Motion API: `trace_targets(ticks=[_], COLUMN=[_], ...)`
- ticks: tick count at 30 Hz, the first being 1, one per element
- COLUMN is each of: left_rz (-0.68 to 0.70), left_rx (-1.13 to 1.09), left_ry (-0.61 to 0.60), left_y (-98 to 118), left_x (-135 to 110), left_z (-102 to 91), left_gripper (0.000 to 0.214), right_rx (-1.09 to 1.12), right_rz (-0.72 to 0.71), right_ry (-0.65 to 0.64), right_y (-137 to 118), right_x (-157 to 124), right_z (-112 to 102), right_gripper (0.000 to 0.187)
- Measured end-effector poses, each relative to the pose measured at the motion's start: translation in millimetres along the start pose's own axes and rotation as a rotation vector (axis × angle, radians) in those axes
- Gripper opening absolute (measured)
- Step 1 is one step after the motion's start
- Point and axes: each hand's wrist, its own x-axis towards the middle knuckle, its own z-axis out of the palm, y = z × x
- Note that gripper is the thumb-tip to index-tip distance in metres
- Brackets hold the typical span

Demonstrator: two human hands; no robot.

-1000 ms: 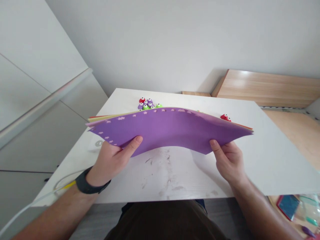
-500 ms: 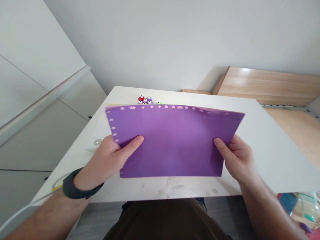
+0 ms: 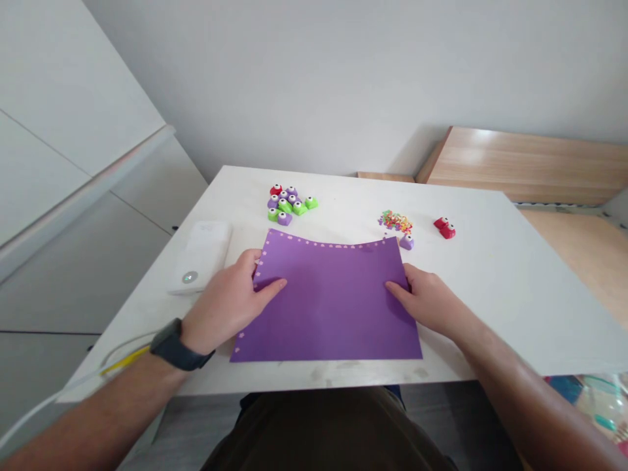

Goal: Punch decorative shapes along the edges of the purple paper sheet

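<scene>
Basically, the purple sheet [image 3: 333, 304] sits between both hands over the near side of the worktop [image 3: 510, 288], long axis left-right, top edge bowed. Left hand [image 3: 228, 304] grips its left edge, right hand [image 3: 432, 301] the right. Fingers closed on both sides: thumbs flat on the face pointing inward, the rest wrapped behind and mostly hidden. Can't tell if the bottom edge touches down. Small cutouts line the top and left edges. Purple punch [image 3: 407, 243] is just beyond the top right corner, nearer the right hand; punch cluster [image 3: 285, 204] is beyond the top left. Forearms angle in from both sides, wrists low.
</scene>
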Motion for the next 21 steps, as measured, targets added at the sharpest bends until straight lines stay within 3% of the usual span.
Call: trace_targets(ticks=[5, 13, 21], left_rz=[0.069, 0.222, 0.374], left_rx=[0.183, 0.291, 0.317], left_ry=[-0.063, 0.043, 0.077], left_y=[2, -5, 44], left_x=[2, 8, 15], left_z=[-0.9, 2.4, 5.2], left_gripper=[0.059, 0.077, 0.065], right_rx=[-0.020, -0.039, -0.144], right_rz=[0.046, 0.054, 0.031], right_ry=[-0.005, 0.001, -0.056], right_y=[0, 2, 1], right_x=[3, 7, 15], right_z=[0, -3, -11], right_gripper=[0.032, 0.052, 0.054])
